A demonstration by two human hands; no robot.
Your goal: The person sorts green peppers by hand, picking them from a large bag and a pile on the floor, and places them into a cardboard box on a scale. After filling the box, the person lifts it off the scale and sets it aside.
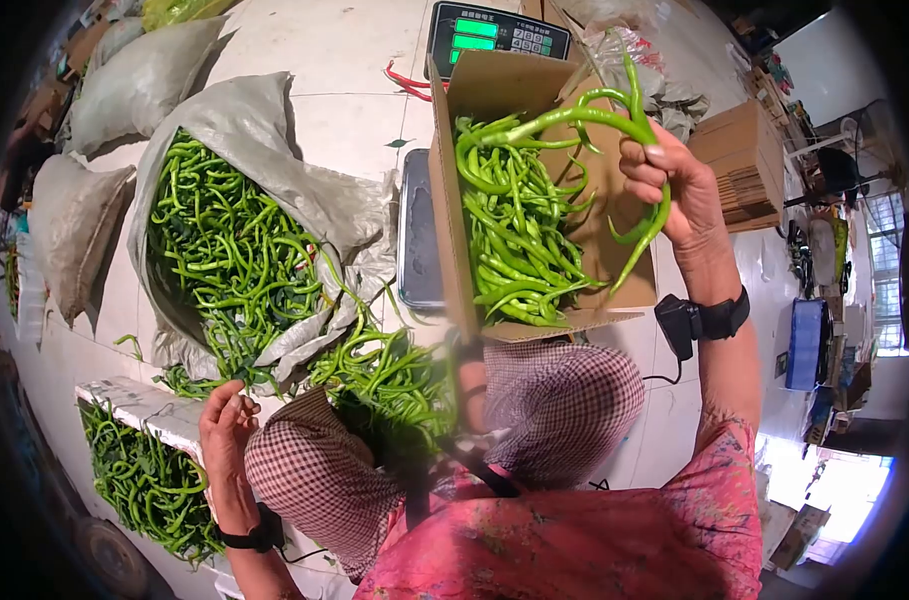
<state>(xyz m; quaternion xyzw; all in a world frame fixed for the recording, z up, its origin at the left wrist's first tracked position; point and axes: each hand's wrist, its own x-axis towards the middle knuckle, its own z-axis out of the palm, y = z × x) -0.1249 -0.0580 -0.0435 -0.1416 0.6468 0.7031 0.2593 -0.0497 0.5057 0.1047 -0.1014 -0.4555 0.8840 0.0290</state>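
Now my right hand point(674, 185) clamps long curved green peppers point(614, 120) over the cardboard box point(494, 85); left hand point(226, 430) rests loosely open, holding nothing.

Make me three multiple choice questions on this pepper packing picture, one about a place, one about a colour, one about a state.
1. Where does the cardboard box stand?
A. on the scale platform
B. on a chair
C. inside the sack

2. What colour are the peppers in the right hand?
A. red
B. green
C. yellow

3. How is the left hand?
A. closed on a knife
B. loosely curled, holding nothing visible
C. lifting a sack

Answers: 1 A, the box sits over the metal platform below the display. 2 B, the peppers in its grip are green. 3 B, nothing shows in the left hand, beside the white crate.
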